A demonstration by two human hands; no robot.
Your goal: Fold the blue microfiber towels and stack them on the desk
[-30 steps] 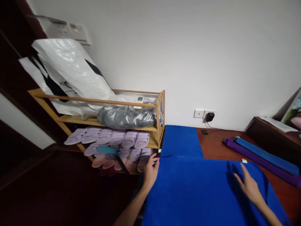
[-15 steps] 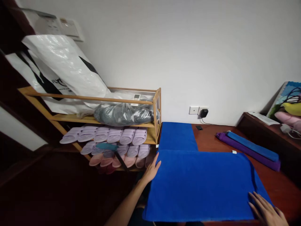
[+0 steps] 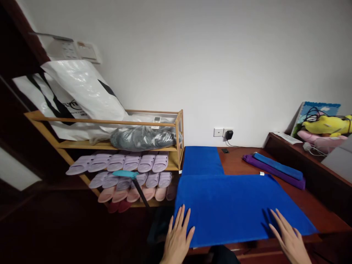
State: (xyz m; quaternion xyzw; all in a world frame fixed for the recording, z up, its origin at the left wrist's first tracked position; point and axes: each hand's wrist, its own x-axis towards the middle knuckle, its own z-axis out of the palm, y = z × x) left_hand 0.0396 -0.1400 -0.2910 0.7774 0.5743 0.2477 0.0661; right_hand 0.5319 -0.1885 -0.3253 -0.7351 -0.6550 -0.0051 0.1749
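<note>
A bright blue cloth point(image 3: 228, 209) is spread over the front of the reddish-brown desk, with a small white tag at its far edge. Beyond it lies another blue cloth point(image 3: 202, 160), partly covered by the front one. On the near left edge of the spread cloth rests my left hand point(image 3: 178, 233), palm down with fingers extended. My right hand point(image 3: 288, 234) is over the near right part, fingers spread and casting a shadow on the fabric; whether it touches I cannot tell. Neither hand holds anything.
Folded blue point(image 3: 277, 165) and purple point(image 3: 275, 174) cloths lie at the desk's back right. A raised ledge point(image 3: 308, 167) borders the right side, with a yellow plush toy point(image 3: 327, 125). To the left stands a wooden rack point(image 3: 176, 146) with several slippers point(image 3: 132, 161) and white bags point(image 3: 85, 91).
My left hand has moved from the cloth's left edge down to its near left part. My right hand has shifted left and lifted slightly. The camera view has turned right.
</note>
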